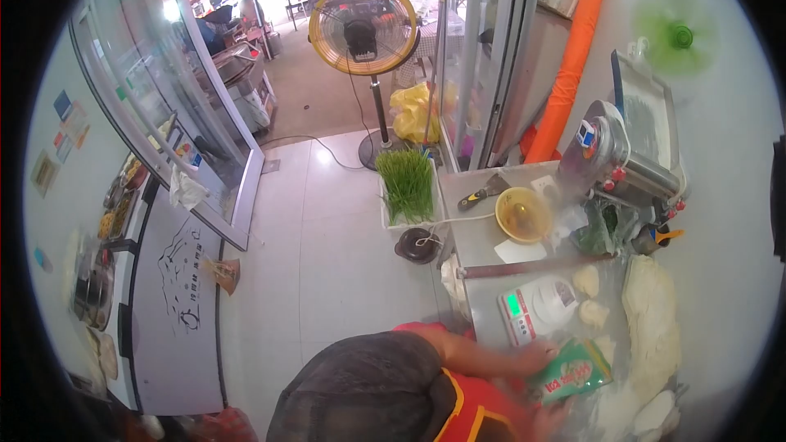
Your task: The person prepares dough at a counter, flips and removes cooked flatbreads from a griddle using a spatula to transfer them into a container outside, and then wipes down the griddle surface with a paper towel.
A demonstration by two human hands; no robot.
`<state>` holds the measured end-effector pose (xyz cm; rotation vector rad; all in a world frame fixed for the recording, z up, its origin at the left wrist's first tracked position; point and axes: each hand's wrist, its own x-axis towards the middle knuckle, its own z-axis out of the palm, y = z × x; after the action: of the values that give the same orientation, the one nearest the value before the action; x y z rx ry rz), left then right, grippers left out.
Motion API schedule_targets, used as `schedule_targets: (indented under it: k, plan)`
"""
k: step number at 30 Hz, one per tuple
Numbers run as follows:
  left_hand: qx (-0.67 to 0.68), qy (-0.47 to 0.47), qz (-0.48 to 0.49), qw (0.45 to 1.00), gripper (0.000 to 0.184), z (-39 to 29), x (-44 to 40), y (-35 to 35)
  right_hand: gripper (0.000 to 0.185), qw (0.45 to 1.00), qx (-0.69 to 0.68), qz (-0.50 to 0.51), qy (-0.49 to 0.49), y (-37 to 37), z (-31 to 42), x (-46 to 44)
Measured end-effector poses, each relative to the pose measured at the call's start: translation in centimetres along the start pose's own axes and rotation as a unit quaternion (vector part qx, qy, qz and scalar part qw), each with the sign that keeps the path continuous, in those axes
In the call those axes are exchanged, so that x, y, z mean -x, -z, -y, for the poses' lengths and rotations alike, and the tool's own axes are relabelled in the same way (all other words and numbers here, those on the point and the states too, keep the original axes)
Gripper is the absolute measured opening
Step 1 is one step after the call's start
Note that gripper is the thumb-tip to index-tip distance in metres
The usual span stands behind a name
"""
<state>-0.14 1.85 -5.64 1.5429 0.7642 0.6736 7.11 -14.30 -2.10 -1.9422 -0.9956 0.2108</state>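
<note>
Green and likely soft, so best support both ends of the bag (pixel 578 370) beside the scale (pixel 536 308); cannot tell the fingers' closure on left hand (pixel 536 357) at its edge or blurred right hand (pixel 549 420).

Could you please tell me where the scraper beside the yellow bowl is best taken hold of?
I would grip the scraper by its handle, from above, coming in over the table's left edge as pictured. The handle points towards that edge, while the broad blade points away and the yellow bowl stands close on the right.
</note>
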Motion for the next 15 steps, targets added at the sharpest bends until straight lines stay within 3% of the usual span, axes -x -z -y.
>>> schedule_targets:
  k: [3, 5, 7, 8, 9, 10, 11, 12, 13, 15]
  plan:
    - [-0.049, -0.024, 0.018, 0.998, 0.021, 0.4, -0.4, 0.2, 0.053, 0.988, -0.153, 0.016, 0.021, -0.7, 0.2, 0.2]
    - [-0.106, -0.089, 0.051, 0.989, 0.021, 1.6, -0.4, 0.1, 0.053, 0.979, -0.201, 0.009, -0.014, -1.6, -6.3, -0.1]
    - [-0.152, -0.101, 0.013, 0.983, 0.026, 5.6, -0.6, -1.9, 0.049, 0.96, -0.273, -0.007, -0.067, -2.0, -11.5, 1.0]
    - [-0.193, -0.087, 0.046, 0.976, 0.027, 3.8, -0.4, -0.8, 0.046, 0.944, -0.318, -0.012, -0.09, -2.5, -12.8, 0.8]
    - [-0.254, -0.177, 0.077, 0.948, 0.028, 4.8, -0.8, -0.7, 0.043, 0.925, -0.362, -0.019, -0.112, -3.0, -13.8, 0.5]
    - [-0.213, -0.121, 0.091, 0.965, 0.029, 3.5, -0.7, -0.2, 0.042, 0.867, -0.47, -0.022, -0.164, -2.8, -13.1, 0.0]
    - [-0.106, -0.049, 0.013, 0.993, 0.028, 2.2, -0.4, -0.3, 0.041, 0.785, -0.579, -0.04, -0.217, -2.6, -12.2, -0.4]
    - [-0.082, 0.002, 0.033, 0.996, 0.026, 0.6, -0.1, 0.2, 0.04, 0.693, -0.667, -0.071, -0.265, -2.4, -11.4, -0.9]
    - [-0.063, 0.051, 0.05, 0.995, 0.025, -0.8, -0.1, 1.0, 0.04, 0.703, -0.659, -0.074, -0.26, -2.6, -11.9, -0.9]
    - [-0.028, 0.036, 0.055, 0.997, 0.022, -2.1, 0.3, 1.7, 0.041, 0.732, -0.635, -0.064, -0.238, -2.8, -13.6, -0.6]
